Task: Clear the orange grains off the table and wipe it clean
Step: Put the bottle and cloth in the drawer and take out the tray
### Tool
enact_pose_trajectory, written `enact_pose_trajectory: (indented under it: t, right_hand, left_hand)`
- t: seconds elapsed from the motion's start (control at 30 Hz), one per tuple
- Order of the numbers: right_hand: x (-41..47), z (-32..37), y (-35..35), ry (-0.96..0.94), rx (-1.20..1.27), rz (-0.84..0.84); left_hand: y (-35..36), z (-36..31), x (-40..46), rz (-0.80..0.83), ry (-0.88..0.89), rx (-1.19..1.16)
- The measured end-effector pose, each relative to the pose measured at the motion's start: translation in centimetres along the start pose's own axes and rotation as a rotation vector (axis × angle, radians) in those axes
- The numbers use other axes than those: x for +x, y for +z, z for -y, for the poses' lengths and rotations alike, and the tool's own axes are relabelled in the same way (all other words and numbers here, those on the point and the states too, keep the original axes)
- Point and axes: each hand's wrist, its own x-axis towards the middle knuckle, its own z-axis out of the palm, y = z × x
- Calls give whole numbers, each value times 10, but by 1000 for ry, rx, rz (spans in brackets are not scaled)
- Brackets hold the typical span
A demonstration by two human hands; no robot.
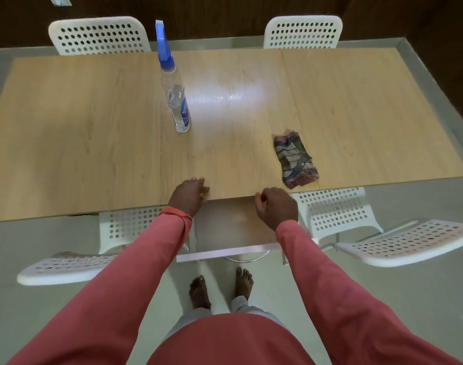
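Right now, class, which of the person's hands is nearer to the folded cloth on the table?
Right. The right hand is at the table edge just below-left of the cloth; the left hand rests on the edge farther left.

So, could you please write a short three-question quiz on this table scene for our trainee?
1. True or false: the spray bottle lies on its side.
2. Which hand is nearer the folded cloth: A) left hand B) right hand?
3. Fill in: the left hand's fingers rest on the near edge of the ____.

Key: 1. False, it stands upright. 2. B. 3. Table.
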Motion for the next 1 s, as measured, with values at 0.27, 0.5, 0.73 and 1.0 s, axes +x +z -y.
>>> enact_pose_trajectory:
  t: [0.27,0.5,0.73,1.0]
  right_hand:
    - [76,-46,-15,298,-188,31]
    - [97,-58,-19,315,-137,102]
    - [17,-29,-25,214,258,121]
    - [-61,-22,16,247,302,363]
  left_hand:
    - [2,-1,1,-18,-3,-1]
    - [1,-3,1,-20,-7,11]
    - [2,-1,3,-13,-8,-2]
    - [7,3,2,-43,-12,-62]
